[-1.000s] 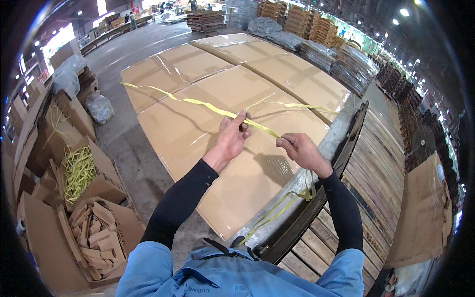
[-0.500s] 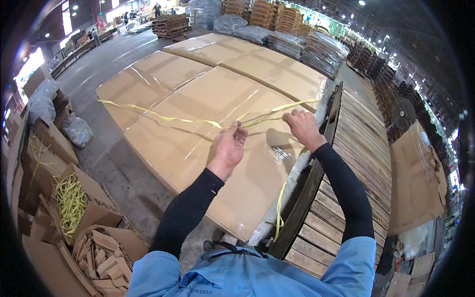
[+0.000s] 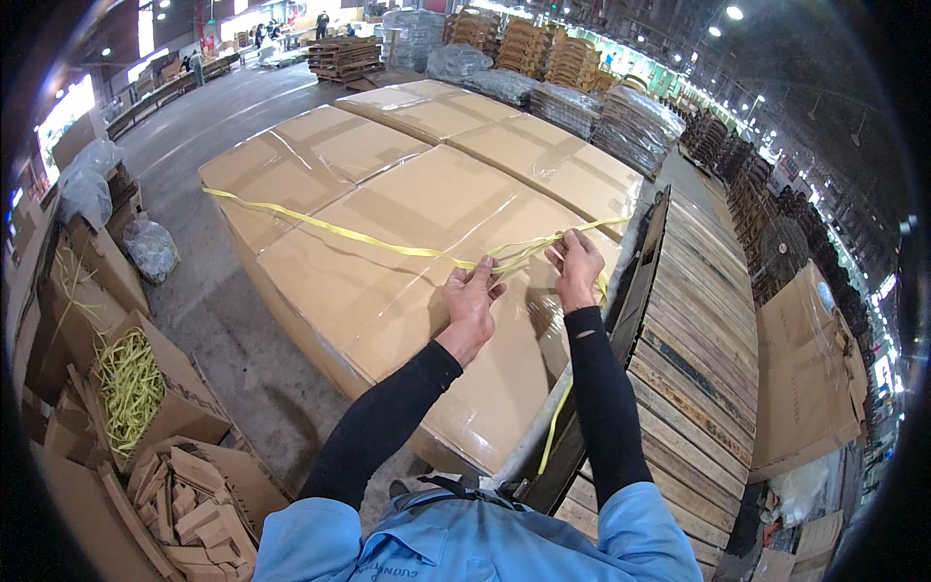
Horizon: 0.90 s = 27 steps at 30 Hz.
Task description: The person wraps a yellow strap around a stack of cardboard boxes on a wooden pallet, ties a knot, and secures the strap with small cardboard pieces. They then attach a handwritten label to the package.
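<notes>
Yellow strap (image 3: 320, 225) — pinched by both hands — crosses brown cartons (image 3: 407, 209).

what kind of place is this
Most likely a warehouse or packing floor: big flat cartons being bound with yellow strap, stacked wooden pallets in the background, and a pallet stack beside the cartons.

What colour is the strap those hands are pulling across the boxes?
Yellow; the strap shows best in the head view, stretched over brown cardboard.
</notes>
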Each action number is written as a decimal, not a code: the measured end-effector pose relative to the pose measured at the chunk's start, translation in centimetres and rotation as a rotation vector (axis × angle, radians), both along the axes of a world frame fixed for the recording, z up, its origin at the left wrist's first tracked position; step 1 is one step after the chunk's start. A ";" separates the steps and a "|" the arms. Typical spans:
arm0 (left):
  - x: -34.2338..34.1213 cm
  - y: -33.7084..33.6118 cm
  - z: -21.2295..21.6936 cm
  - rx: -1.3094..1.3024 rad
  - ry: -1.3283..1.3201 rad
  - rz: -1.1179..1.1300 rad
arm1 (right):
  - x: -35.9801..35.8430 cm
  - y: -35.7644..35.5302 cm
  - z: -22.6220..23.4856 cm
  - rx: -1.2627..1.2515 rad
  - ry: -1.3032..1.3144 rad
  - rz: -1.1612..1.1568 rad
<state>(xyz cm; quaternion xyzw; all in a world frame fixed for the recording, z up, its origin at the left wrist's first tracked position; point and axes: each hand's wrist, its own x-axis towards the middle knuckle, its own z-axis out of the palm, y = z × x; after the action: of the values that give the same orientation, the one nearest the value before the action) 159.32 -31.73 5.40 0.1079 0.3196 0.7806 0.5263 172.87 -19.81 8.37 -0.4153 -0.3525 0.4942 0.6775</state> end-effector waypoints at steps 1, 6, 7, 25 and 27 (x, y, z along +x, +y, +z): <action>0.1 -0.1 0.1 -0.011 0.001 0.000 | -0.4 0.3 -0.1 0.019 0.130 -0.020; 0.3 -0.5 0.1 -0.059 0.021 0.016 | -1.5 2.7 -1.3 -0.103 0.609 -0.063; 0.3 -0.5 0.0 -0.058 0.014 0.018 | -1.6 3.1 -1.4 -0.138 0.646 -0.110; -2.9 0.6 -1.1 -0.097 0.700 0.088 | -14.2 -3.0 6.2 1.139 -1.973 0.822; -4.1 0.1 -0.6 -0.210 1.201 0.291 | -13.5 -1.4 7.3 1.240 -1.924 0.872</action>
<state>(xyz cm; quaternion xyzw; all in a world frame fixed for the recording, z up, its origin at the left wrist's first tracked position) 155.19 -31.65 4.80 0.4308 0.6460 0.6118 0.1512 159.39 -21.24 15.65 -0.0654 -0.9946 -0.0803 0.0018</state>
